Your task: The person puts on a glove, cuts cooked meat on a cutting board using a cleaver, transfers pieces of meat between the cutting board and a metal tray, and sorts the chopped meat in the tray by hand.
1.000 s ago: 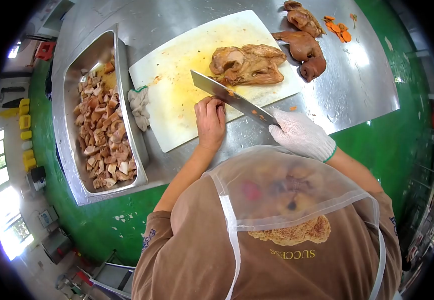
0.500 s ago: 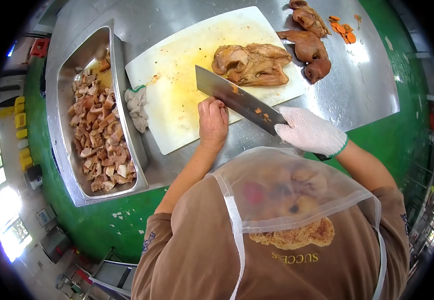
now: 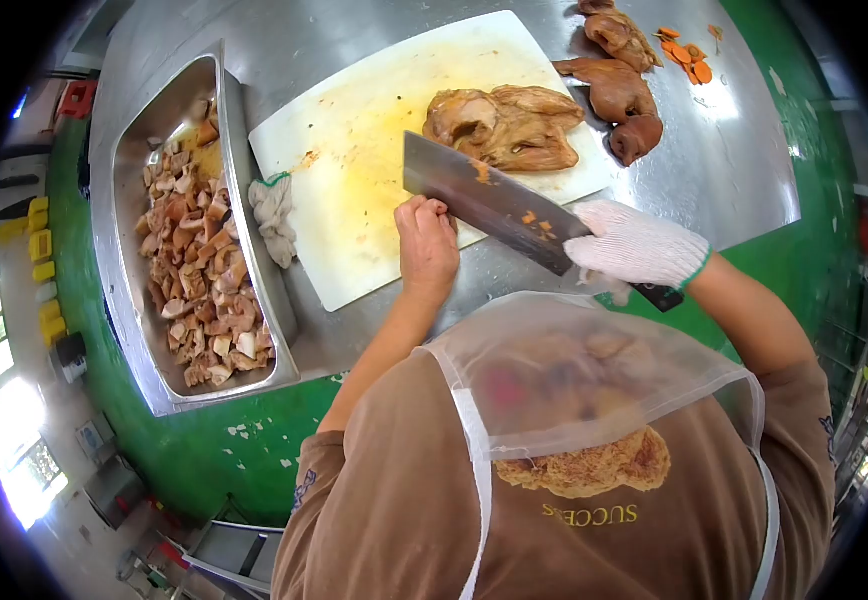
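My right hand [image 3: 639, 243], in a white knit glove with a green cuff, grips a cleaver [image 3: 489, 200]. The broad blade is tilted over the near side of the white cutting board [image 3: 344, 200], with orange-brown bits stuck to it. The black handle end shows below the glove. My bare left hand [image 3: 426, 240] rests at the board's near edge, just below the blade, with its fingers curled closed; whatever they may hold is hidden. Beyond the blade, a large piece of cooked brown meat [image 3: 514, 128] lies on the right half of the board.
A deep metal tray [image 3: 284, 345] of chopped meat [image 3: 199, 260] stands at the left. A crumpled white glove [image 3: 272, 215] lies between tray and board. More brown meat pieces [image 3: 622, 105] and orange carrot slices [image 3: 689, 62] lie on the steel table [image 3: 724, 170] at the right.
My right hand has moved a little to the right with the cleaver, and the blade shifted the same way, showing more of its face. My left hand has barely moved.
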Available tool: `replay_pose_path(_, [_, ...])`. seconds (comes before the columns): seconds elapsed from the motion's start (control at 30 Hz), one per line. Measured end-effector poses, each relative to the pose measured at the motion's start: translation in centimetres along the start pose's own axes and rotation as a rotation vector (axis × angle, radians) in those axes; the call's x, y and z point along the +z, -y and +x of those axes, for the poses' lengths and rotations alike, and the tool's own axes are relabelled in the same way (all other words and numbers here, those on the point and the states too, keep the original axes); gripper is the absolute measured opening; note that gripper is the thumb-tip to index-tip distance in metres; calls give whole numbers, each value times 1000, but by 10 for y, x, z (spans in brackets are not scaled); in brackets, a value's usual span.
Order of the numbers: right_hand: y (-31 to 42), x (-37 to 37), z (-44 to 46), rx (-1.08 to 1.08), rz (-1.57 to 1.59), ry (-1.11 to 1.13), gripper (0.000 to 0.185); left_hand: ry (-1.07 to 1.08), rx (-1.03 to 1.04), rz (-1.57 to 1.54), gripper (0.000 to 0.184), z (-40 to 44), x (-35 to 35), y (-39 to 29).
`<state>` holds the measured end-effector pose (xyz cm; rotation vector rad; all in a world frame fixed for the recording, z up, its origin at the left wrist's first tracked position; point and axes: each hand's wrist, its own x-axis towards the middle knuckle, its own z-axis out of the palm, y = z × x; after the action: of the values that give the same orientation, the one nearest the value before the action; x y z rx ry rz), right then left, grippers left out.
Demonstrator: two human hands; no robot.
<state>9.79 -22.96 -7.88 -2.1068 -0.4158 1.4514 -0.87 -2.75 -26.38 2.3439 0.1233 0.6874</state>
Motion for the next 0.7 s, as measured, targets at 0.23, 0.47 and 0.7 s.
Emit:
replay_pose_path(0.23, [-1,4,23,-89,47,42,29,35,-22,-12,18,6,-5,1])
replay_pose_path(0.47, [13,12,51,-100,130,64,29,57,3,-31,17,6,-12,7])
replay_pose_path(0.7, [29,4,38,-52,89,40,29,377,185,-20,23,32,-60,13])
